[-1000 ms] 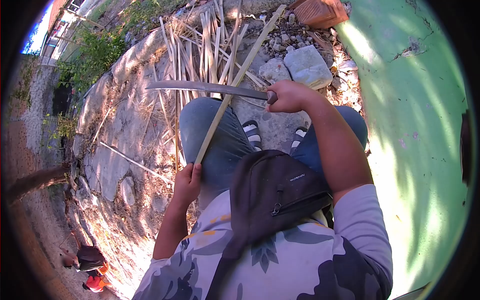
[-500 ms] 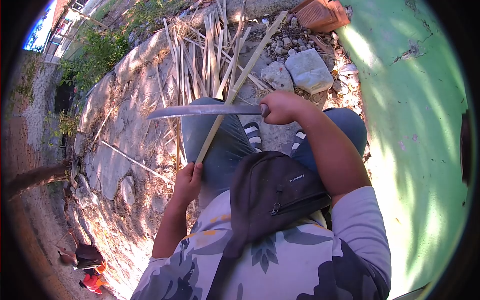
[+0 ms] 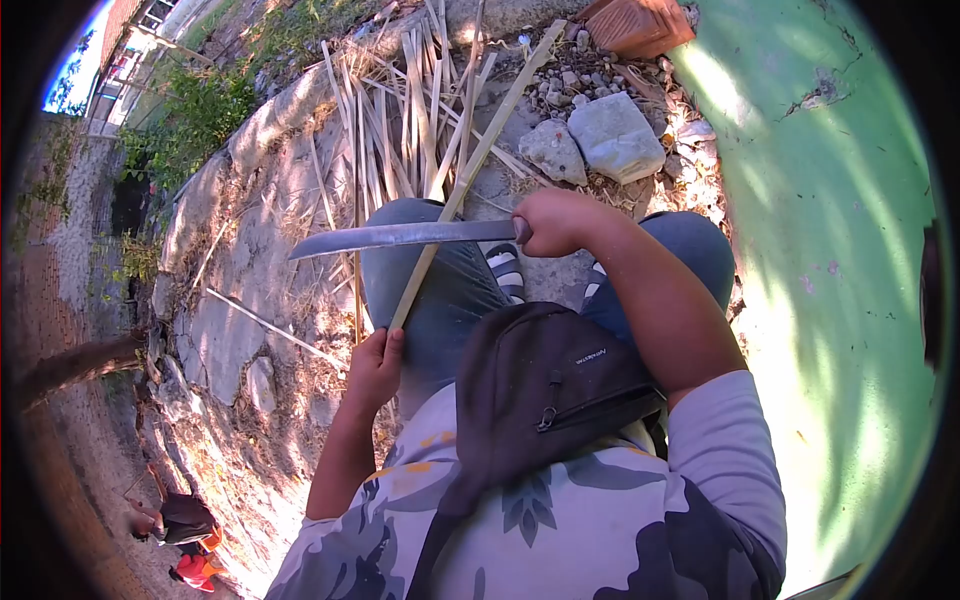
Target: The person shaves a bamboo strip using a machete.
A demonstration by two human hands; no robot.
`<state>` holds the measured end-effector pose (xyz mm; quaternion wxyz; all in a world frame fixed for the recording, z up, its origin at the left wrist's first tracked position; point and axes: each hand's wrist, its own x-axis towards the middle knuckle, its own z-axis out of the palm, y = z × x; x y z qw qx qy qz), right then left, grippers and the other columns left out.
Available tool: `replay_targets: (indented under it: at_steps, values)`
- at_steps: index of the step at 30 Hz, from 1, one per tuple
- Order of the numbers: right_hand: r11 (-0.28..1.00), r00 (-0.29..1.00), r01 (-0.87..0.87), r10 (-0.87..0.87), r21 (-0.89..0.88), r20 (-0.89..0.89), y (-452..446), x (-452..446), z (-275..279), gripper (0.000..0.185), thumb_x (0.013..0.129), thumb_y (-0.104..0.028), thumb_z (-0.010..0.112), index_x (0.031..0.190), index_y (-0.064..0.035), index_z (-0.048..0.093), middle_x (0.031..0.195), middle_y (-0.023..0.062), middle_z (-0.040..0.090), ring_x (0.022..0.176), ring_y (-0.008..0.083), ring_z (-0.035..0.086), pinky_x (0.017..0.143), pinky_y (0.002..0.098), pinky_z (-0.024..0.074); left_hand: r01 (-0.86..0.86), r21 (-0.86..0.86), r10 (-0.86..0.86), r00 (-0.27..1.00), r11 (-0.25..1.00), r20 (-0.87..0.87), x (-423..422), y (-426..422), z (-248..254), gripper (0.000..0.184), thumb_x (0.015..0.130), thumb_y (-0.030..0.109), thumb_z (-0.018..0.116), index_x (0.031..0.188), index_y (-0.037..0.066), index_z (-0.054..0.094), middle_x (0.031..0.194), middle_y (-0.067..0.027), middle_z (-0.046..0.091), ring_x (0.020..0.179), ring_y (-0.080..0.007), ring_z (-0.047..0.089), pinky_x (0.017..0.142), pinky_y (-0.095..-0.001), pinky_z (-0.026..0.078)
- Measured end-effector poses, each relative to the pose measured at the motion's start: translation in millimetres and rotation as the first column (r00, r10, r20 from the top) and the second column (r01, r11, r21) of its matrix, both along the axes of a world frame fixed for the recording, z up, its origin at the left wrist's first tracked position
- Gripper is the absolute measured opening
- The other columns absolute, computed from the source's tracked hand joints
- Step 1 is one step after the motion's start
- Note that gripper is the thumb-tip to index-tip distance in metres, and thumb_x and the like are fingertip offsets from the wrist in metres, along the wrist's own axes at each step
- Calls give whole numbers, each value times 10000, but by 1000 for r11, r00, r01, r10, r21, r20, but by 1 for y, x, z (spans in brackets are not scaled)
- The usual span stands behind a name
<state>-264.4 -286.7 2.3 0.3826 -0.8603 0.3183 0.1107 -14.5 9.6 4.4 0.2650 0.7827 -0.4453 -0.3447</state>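
Observation:
My left hand (image 3: 376, 362) is closed round the near end of a long, pale bamboo strip (image 3: 480, 150), which slants up and away across my left thigh. In my right hand (image 3: 556, 224) is the handle of a machete (image 3: 400, 236); its long blade points left and lies across the strip above my left knee. Whether the edge bites into the strip I cannot tell. Beyond my knees, a heap of split bamboo strips (image 3: 400, 130) lies on the ground.
Two pale stones (image 3: 615, 138) and an orange-brown block (image 3: 638, 26) lie ahead on the right. A green wall (image 3: 820, 250) runs along my right side. A black bag (image 3: 550, 380) hangs over my front. Another person (image 3: 185, 525) is at the lower left.
The machete has moved down along the strip, a little nearer to me, with my right hand. My left hand keeps its grip in nearly the same place.

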Motion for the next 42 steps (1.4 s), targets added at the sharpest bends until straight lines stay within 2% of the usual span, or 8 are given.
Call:
replay_targets:
  at_steps: [4,7,10,16,22,31,37,42]
  values:
    - [997,999,19,-22,70,44,-16,-6,-4,297,754,-217,728,1008,-63,738,973,168,746,949,337,714,838,419,551,-4,-1,4,1000,1000,-9,1,1,-1,491,1077,404,520,791,5,527,593,-22,465,573,-113,408,527,-337,369]
    - [984,988,150,-152,95,19,-27,-12,-9,331,741,-232,757,1018,-53,730,987,159,749,954,330,717,839,411,551,11,-5,-11,999,1000,31,-1,-2,5,489,1079,399,517,788,6,523,592,-17,457,575,-110,408,525,-336,364]
    - [975,980,192,-197,111,36,-24,-14,-12,355,726,-232,770,1029,-53,727,999,151,751,954,321,719,840,406,552,17,-10,-17,1000,1000,26,-1,-2,4,486,1080,396,517,787,8,524,591,-10,455,576,-106,410,523,-332,360]
    - [976,985,157,-165,154,42,-21,-13,-9,328,730,-224,748,1009,-53,726,966,163,747,918,324,718,818,404,553,0,-8,-1,1000,1000,-20,1,-1,1,487,1079,398,519,781,12,527,586,-5,451,570,-101,405,518,-330,356]
    - [990,996,85,-86,115,7,-17,-7,-5,288,735,-207,713,989,-74,739,933,175,739,896,328,716,813,400,555,-10,-15,10,1000,1000,-26,1,0,-2,482,1078,391,526,781,11,536,587,-1,452,570,-99,402,515,-326,356]
    - [997,997,79,-79,12,13,-21,-10,-1,319,745,-249,758,1017,-83,744,969,163,743,947,334,715,836,415,553,-9,-19,9,1000,1000,-23,-1,-3,3,471,1076,388,535,794,12,552,592,9,447,574,-90,396,516,-316,349]
    - [996,996,84,-85,13,42,-19,-9,-11,332,752,-250,758,1040,-86,741,960,162,743,938,332,716,825,413,553,-27,6,28,999,1000,-26,-1,-1,1,472,1074,388,540,785,15,544,593,13,445,575,-86,393,515,-314,346]
    - [995,996,88,-89,38,31,-19,-9,-7,295,743,-235,747,992,-79,730,916,155,737,892,326,714,795,412,550,-30,-7,29,999,1000,-37,1,0,-3,472,1073,382,544,774,17,531,591,11,441,576,-85,390,515,-314,345]
